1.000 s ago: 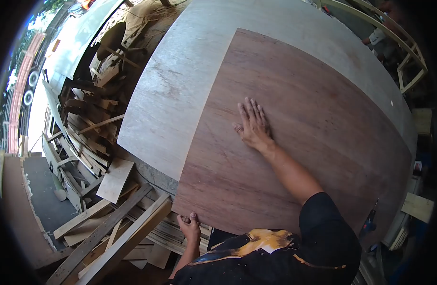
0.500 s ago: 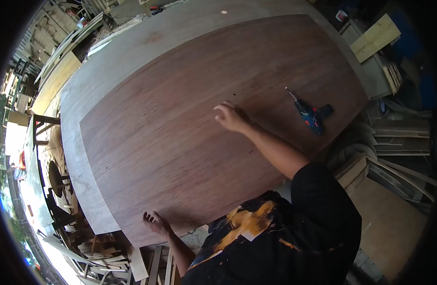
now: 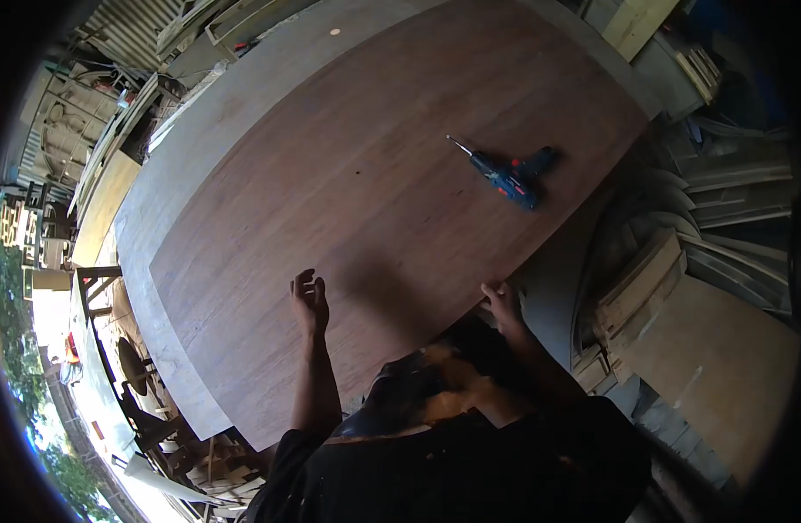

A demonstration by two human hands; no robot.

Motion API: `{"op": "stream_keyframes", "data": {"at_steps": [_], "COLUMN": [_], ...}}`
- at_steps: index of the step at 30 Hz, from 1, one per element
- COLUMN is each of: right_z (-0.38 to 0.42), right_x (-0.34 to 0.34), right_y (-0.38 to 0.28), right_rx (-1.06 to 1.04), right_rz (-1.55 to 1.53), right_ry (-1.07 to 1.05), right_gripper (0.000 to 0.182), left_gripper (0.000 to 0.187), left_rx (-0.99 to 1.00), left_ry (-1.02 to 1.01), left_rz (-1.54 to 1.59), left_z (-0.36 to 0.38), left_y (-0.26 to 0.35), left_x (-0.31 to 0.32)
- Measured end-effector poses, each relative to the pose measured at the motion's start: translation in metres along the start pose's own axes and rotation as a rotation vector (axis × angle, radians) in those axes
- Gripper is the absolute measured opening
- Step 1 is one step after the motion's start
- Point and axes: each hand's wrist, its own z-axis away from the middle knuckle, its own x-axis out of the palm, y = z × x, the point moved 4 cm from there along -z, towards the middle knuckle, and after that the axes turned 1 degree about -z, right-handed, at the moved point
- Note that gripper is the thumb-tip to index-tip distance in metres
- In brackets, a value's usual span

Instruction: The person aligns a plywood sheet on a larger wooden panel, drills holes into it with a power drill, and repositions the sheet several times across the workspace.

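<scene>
A large reddish-brown plywood sheet (image 3: 270,192) lies over a paler grey board (image 3: 148,279) that shows along its left and far sides. My left hand (image 3: 310,303) is raised over the near left part of the sheet, fingers loosely curled and apart, with nothing in it. At the sheet's near edge, my right hand (image 3: 503,305) has its fingers bent at the rim; their undersides are hidden. A blue and black cordless drill (image 3: 506,180) with a long bit rests on its side on the sheet, beyond my right hand.
Curved wooden pieces (image 3: 653,205) and a tan panel (image 3: 714,366) are stacked at the right. A pale plank (image 3: 637,28) sits at the far right corner. Scrap wood (image 3: 222,466) lies below the left side, and a round pale spot (image 3: 335,32) marks the grey board.
My right hand has drawn back from the middle of the sheet to its near edge. My left hand has risen and moved further in over the sheet. The view has shifted; the drill still lies there.
</scene>
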Motion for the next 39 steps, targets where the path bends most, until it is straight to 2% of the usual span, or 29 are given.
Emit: {"op": "stream_keyframes", "data": {"at_steps": [1,3,5,6,8,9,11,12,14,16,19,23,28,30,32,33,36,37,38,39], "right_z": [-0.010,0.018,0.031,0.029,0.018,0.011,0.002,0.005,0.016,0.033,0.042,0.029,0.011,-0.012,0.007,-0.008,-0.034,-0.031,-0.037,-0.032], "right_x": [0.010,0.014,0.016,0.014,0.016,0.018,0.022,0.021,0.019,0.013,0.008,0.008,-0.002,-0.013,-0.024,-0.030,-0.039,-0.040,-0.042,-0.044], "right_y": [0.026,-0.011,-0.018,-0.012,0.001,0.011,0.032,0.032,0.028,0.018,0.008,0.016,-0.010,-0.003,-0.029,-0.022,-0.010,-0.021,-0.025,-0.039], "right_rx": [-0.137,0.077,0.030,0.044,0.045,0.049,0.014,0.020,-0.007,0.010,-0.069,-0.023,-0.024,-0.033,0.002,0.045,0.215,0.237,0.252,0.273], "right_rz": [0.006,-0.273,-0.292,-0.324,-0.364,-0.386,-0.415,-0.425,-0.487,-0.524,-0.593,-0.733,-0.492,-0.453,-0.450,-0.427,-0.262,-0.237,-0.104,0.027], "right_ry": [0.059,0.092,0.065,0.100,-0.008,0.004,0.030,0.040,-0.020,0.053,0.065,0.149,0.136,0.016,-0.027,-0.070,-0.098,-0.074,-0.161,-0.086], "right_gripper": [0.030,0.023,0.021,0.021,0.022,0.022,0.023,0.023,0.023,0.025,0.035,0.032,0.025,0.028,0.032,0.035,0.027,0.023,0.019,0.017], "left_gripper": [0.023,0.024,0.025,0.025,0.026,0.026,0.025,0.025,0.026,0.029,0.029,0.029,0.026,0.023,0.021,0.021,0.020,0.019,0.019,0.018], "left_rx": [0.007,0.018,0.024,0.027,0.024,0.040,-0.058,-0.052,-0.190,-0.245,-0.214,-0.105,-0.005,0.030,0.184,0.192,0.190,0.195,0.196,0.159], "left_ry": [-0.014,-0.050,-0.060,-0.060,-0.068,-0.086,-0.035,-0.048,-0.048,-0.020,-0.032,-0.049,-0.079,-0.024,0.063,0.094,0.124,0.149,0.173,0.138], "left_rz": [0.000,-0.028,-0.013,0.012,0.036,0.027,-0.033,-0.039,0.083,0.092,0.128,0.128,0.196,0.225,0.220,0.251,0.216,0.126,0.038,-0.002], "left_z": [0.004,0.015,0.028,0.035,0.049,0.056,0.073,0.078,0.090,0.100,0.095,0.062,0.011,-0.022,-0.064,-0.084,-0.140,-0.159,-0.183,-0.204], "left_y": [0.004,0.004,-0.015,-0.028,-0.082,-0.087,-0.099,-0.109,-0.122,-0.125,-0.129,-0.122,-0.070,-0.068,-0.086,-0.084,-0.067,-0.052,-0.032,-0.003], "left_x": [0.002,0.001,-0.005,-0.011,-0.033,-0.045,-0.069,-0.080,-0.091,-0.100,-0.104,-0.092,-0.061,-0.044,-0.022,-0.012,0.023,0.034,0.049,0.060]}}
